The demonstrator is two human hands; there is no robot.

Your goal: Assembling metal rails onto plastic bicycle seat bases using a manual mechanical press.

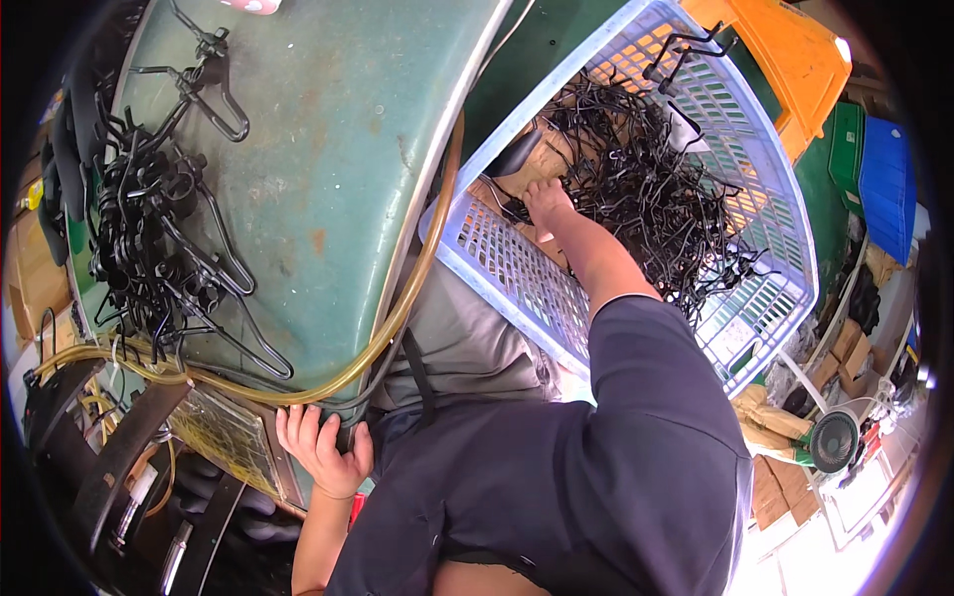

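Note:
My right hand point(547, 207) reaches down into a large light-blue plastic basket point(477, 248) on the right, at the near-left side of a tangled heap of black bent-wire parts point(651, 179). Its fingers are curled, and what lies in them is hidden. At the near edge of the green table point(298, 179), my left hand point(328, 449) rests with fingers apart beside a yellowish hose point(417, 288), holding nothing. On the table's left side sits a cluster of black bent-metal parts point(159, 228) with looped wire arms.
An orange plastic bin point(785, 60) stands behind the basket, with green and blue bins point(887, 189) farther right. A small fan point(833, 441) and cardboard boxes point(780, 492) are at the lower right. Black curved bars point(129, 457) and a framed panel point(234, 447) sit below the table's left edge.

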